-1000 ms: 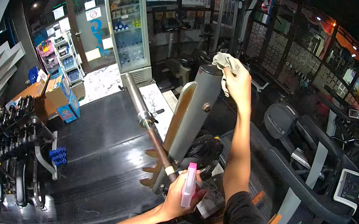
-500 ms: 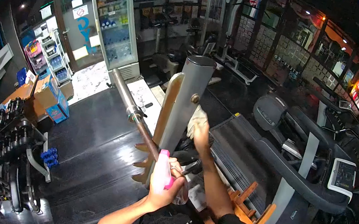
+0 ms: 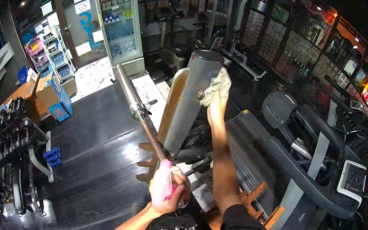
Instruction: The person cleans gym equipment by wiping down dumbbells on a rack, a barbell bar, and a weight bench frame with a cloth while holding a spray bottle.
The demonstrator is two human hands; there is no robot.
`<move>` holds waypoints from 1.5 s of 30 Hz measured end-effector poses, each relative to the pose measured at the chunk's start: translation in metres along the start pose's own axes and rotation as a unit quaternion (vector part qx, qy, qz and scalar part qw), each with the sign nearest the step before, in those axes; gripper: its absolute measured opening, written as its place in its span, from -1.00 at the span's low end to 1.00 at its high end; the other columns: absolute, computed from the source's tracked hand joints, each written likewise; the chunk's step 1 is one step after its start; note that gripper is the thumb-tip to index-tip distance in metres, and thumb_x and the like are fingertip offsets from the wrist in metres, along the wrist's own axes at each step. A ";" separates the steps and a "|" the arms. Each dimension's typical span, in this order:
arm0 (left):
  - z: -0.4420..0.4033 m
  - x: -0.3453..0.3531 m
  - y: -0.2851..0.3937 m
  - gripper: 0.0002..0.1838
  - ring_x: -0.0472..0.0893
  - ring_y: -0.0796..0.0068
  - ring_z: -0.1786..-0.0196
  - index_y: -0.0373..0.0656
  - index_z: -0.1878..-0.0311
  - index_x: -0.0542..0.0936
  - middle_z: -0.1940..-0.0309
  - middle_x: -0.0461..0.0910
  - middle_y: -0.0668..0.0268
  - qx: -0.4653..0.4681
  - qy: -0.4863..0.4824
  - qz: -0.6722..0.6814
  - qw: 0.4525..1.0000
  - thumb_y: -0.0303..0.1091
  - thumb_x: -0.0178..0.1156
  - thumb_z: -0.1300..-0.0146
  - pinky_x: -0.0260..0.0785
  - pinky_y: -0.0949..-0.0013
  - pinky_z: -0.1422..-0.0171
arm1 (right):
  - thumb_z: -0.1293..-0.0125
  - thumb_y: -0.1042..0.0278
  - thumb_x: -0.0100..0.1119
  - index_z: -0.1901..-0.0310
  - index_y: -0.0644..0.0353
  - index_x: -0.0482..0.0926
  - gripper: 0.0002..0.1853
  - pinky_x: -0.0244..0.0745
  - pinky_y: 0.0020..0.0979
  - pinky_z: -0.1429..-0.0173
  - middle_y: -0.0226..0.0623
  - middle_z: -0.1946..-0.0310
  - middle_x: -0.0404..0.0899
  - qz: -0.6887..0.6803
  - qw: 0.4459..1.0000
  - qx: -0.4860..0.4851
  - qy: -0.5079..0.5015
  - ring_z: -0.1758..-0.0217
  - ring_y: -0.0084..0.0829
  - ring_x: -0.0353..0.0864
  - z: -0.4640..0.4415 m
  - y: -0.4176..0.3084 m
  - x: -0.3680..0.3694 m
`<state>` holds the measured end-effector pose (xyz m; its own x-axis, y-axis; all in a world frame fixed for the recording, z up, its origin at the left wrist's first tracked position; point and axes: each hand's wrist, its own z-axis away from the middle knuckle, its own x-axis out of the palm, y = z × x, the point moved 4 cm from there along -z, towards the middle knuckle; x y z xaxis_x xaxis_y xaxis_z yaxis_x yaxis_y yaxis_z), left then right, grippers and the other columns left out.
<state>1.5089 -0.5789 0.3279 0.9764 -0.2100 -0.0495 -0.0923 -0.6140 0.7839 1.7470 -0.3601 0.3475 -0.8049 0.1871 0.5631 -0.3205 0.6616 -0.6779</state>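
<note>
A pale cloth point(image 3: 218, 87) is bunched in my right hand point(image 3: 216, 108), pressed against the right side of the grey upright post point(image 3: 190, 101) near its top. My left hand point(image 3: 169, 199) is wrapped round a spray bottle with a pink and white head point(image 3: 163, 180), low in front of my chest. A metal barbell point(image 3: 133, 101) slants from behind the bottle to the upper left, passing a notched brown plate point(image 3: 147, 162) along the post. The bottle's body is mostly hidden by my fingers.
A treadmill point(image 3: 314, 180) stands to the right, with a wooden piece point(image 3: 255, 195) beside it. Dumbbells fill a rack point(image 3: 25, 161) on the left. Cardboard boxes point(image 3: 51, 93) and a glass-door fridge point(image 3: 119, 21) are further back.
My right hand has moved up the post with the cloth, from below the round bolt to beside and above it. My left hand with the spray bottle has shifted slightly down.
</note>
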 end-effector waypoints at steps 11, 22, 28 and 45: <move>0.001 -0.002 0.001 -0.56 0.59 0.41 0.35 -0.49 -0.05 0.43 0.46 0.57 0.21 0.017 0.039 0.014 0.999 -0.62 0.25 -0.06 0.47 0.33 0.14 | -0.19 0.51 0.16 -0.15 0.33 0.49 -0.56 0.40 -0.30 -0.26 -0.14 -0.03 0.62 0.340 0.921 0.188 -0.033 -0.14 -0.26 0.57 0.151 0.159 -0.129; 0.002 -0.002 0.007 -0.50 0.61 0.48 0.39 -0.44 -0.15 0.38 0.37 0.61 0.17 0.034 0.041 0.026 0.998 -0.60 0.25 -0.12 0.49 0.40 0.15 | -0.06 0.71 0.13 -0.22 0.14 0.53 -0.39 0.40 -0.19 -0.36 0.01 -0.31 0.40 0.491 0.774 -0.392 -0.077 -0.35 -0.01 0.42 0.064 -0.111 0.103; 0.018 -0.009 -0.009 -0.56 0.62 0.47 0.37 -0.44 -0.10 0.40 0.34 0.62 0.17 0.020 0.052 0.008 0.998 -0.56 0.24 -0.14 0.49 0.41 0.17 | -0.06 0.68 0.15 -0.27 0.12 0.49 -0.36 0.46 -0.23 -0.31 0.02 -0.39 0.28 0.537 0.790 -0.280 -0.093 -0.43 -0.03 0.32 0.116 -0.062 0.078; 0.017 -0.010 -0.003 -0.59 0.62 0.44 0.34 -0.44 -0.06 0.43 0.37 0.61 0.18 0.030 0.083 0.000 0.996 -0.55 0.25 -0.13 0.47 0.41 0.15 | -0.25 0.69 -0.18 -0.25 0.41 0.39 -0.51 0.25 -0.23 -0.44 0.09 -0.24 0.47 0.321 0.911 -0.258 -0.017 -0.36 -0.10 0.43 0.042 -0.056 0.032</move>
<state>1.4956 -0.5881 0.3158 0.9948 -0.0847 0.0569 -0.0988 -0.6596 0.7451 1.7183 -0.4221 0.3834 -0.7616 0.6391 0.1070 0.4929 0.6786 -0.5445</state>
